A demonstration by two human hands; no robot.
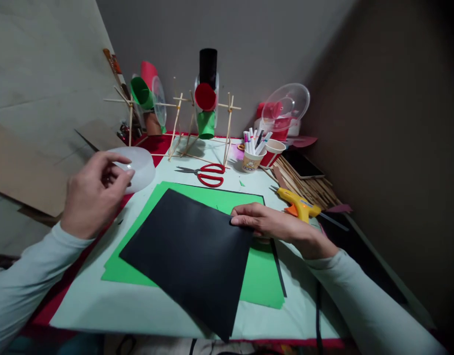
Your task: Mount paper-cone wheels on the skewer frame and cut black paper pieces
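A black paper sheet (192, 256) lies tilted on a green sheet (261, 276) over a pale work mat (138, 305). My right hand (271, 224) pinches the black sheet's far right corner, fingers closed on it. My left hand (93, 192) is raised at the left, fingers curled round the edge of a translucent white plastic lid (141, 165).
Red scissors (208, 175) lie beyond the sheets. A yellow glue gun (298, 204) and a bundle of wooden sticks (308, 185) sit at the right. Cups of markers (254, 153), a stick frame with red and green cups (204, 113) and clear bowls (286, 106) stand at the back.
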